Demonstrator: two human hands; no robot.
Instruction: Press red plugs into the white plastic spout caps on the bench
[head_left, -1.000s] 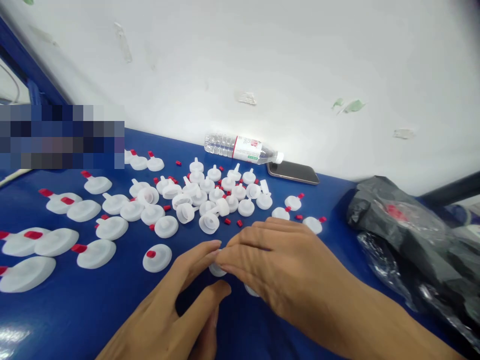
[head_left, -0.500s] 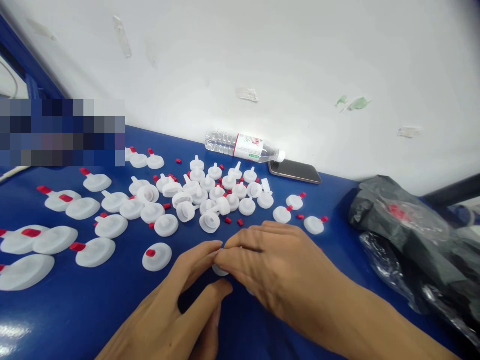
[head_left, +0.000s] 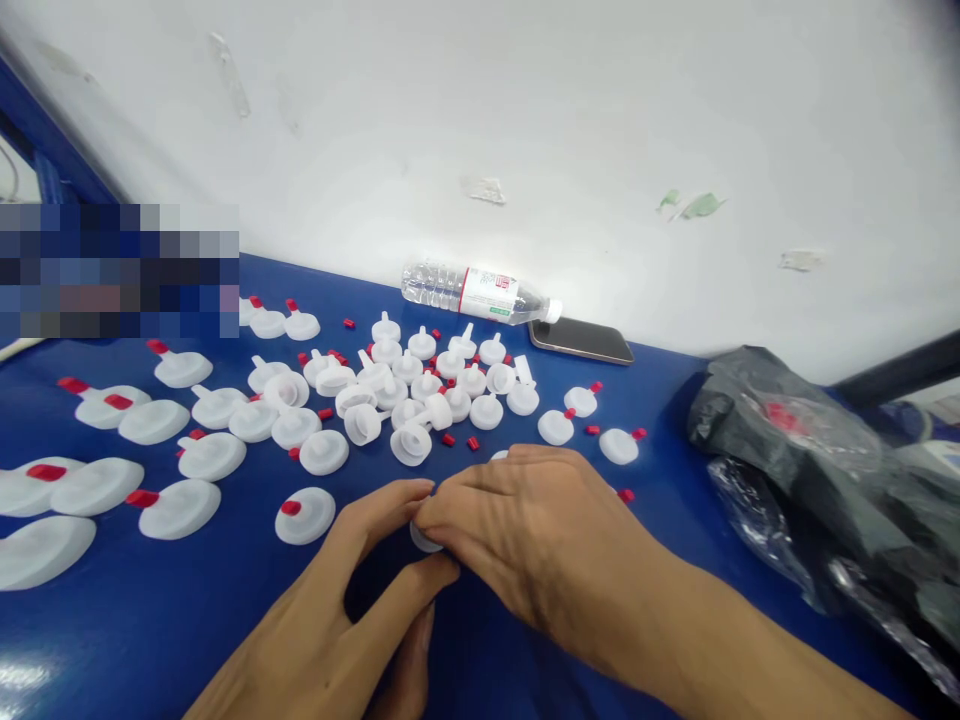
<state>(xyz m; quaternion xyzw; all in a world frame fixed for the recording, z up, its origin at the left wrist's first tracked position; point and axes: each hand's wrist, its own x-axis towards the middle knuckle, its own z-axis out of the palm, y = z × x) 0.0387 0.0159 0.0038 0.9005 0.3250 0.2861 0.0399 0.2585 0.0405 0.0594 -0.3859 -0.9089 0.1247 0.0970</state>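
Note:
Both hands meet over the blue table (head_left: 187, 610) near its front. My left hand (head_left: 352, 610) pinches a small white plastic cap (head_left: 424, 541) between thumb and forefinger. Over the same cap my right hand (head_left: 525, 530) lies curled, its fingertips pressed together on it and hiding most of it. Just left of the hands lies a white cap with a red plug (head_left: 304, 515). Behind them spreads a pile of several white spouted caps (head_left: 420, 385) with loose red plugs (head_left: 448, 439) among them.
Larger white discs with red plugs (head_left: 176, 508) lie along the left. A clear water bottle (head_left: 480, 293) and a phone (head_left: 583, 341) rest against the white wall. A black plastic bag (head_left: 817, 470) fills the right side. A blurred patch sits at far left.
Both hands stay together on the cap; the right fingertips have closed a little further over it. The view has shifted slightly.

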